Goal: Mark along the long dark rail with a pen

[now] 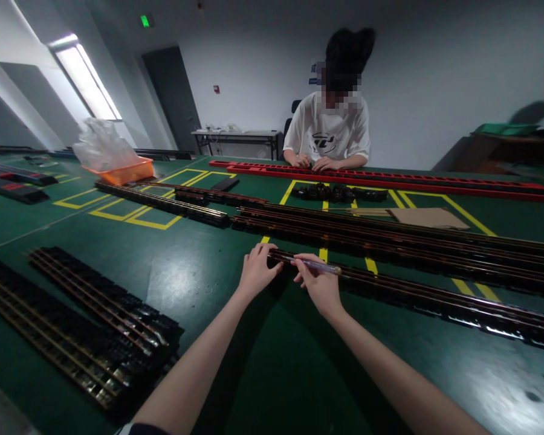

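Observation:
My right hand is closed round a slim pen-like tool with a translucent purplish handle and a brassy rear end. Its tip points left, at the near end of a long dark strip that runs off to the right. Around that strip's left end, my left hand has its thumb and fingers curled, steadying it on the green table. The tool's tip and the exact spot it touches are too small to make out. Just beyond both hands lies a bundle of long dark glossy strips.
More dark strips lie stacked at left. Beyond are an orange basket with plastic bags, a cardboard piece, black parts and a long red rail. Across the green table, a person works at the rail.

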Demonstrator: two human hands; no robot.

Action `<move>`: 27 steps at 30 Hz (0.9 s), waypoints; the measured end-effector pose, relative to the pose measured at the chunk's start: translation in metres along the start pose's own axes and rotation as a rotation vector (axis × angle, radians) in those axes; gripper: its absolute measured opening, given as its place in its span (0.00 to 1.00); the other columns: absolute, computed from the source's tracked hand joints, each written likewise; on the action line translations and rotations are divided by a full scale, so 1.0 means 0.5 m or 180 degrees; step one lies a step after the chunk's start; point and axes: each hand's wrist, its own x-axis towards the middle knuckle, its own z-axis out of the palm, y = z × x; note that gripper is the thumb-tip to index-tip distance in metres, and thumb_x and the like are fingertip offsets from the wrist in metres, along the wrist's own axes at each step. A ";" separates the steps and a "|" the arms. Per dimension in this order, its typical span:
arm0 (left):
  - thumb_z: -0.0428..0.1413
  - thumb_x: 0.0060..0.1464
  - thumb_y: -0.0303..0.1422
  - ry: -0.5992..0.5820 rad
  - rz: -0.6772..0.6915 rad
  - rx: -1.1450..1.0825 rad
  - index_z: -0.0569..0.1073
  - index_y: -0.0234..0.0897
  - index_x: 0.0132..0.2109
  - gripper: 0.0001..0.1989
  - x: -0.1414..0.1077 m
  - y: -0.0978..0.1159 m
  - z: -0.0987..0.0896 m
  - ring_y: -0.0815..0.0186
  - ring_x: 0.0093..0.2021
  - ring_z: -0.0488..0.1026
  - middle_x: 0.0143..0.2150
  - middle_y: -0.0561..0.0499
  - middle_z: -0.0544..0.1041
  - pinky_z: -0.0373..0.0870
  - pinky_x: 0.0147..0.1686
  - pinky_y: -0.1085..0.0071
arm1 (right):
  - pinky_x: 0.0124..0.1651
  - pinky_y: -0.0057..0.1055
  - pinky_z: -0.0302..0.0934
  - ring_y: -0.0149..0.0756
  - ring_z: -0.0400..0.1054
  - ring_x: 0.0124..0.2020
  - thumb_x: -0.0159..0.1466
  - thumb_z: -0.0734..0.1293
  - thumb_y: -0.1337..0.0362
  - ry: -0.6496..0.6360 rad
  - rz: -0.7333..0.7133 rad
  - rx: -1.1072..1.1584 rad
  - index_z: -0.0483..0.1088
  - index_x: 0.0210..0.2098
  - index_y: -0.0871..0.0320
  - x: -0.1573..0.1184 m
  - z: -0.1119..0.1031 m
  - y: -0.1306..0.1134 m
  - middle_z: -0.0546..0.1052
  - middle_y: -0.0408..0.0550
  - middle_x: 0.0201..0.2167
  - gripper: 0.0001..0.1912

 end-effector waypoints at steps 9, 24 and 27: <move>0.55 0.54 0.30 0.0058 0.0009 0.0008 0.67 0.40 0.49 0.14 0.000 0.002 0.002 0.57 0.53 0.68 0.51 0.48 0.70 0.62 0.50 0.59 | 0.18 0.27 0.65 0.34 0.72 0.21 0.59 0.67 0.47 0.0096 0.0053 -0.0006 0.75 0.36 0.57 -0.010 -0.024 -0.014 0.80 0.50 0.30 0.19; 0.53 0.55 0.31 0.0101 0.0109 0.0120 0.67 0.40 0.49 0.13 0.001 -0.003 0.004 0.57 0.53 0.68 0.51 0.47 0.70 0.62 0.50 0.58 | 0.20 0.27 0.64 0.34 0.72 0.21 0.62 0.65 0.51 0.0193 -0.0036 -0.0050 0.73 0.35 0.57 -0.018 -0.037 -0.013 0.79 0.49 0.31 0.15; 0.53 0.54 0.30 0.0146 0.0118 0.0137 0.67 0.41 0.49 0.14 0.001 -0.007 0.007 0.56 0.53 0.68 0.51 0.47 0.71 0.62 0.50 0.58 | 0.19 0.27 0.63 0.34 0.72 0.21 0.62 0.64 0.53 0.0084 -0.0054 -0.0082 0.73 0.35 0.56 -0.018 -0.036 -0.013 0.78 0.46 0.26 0.13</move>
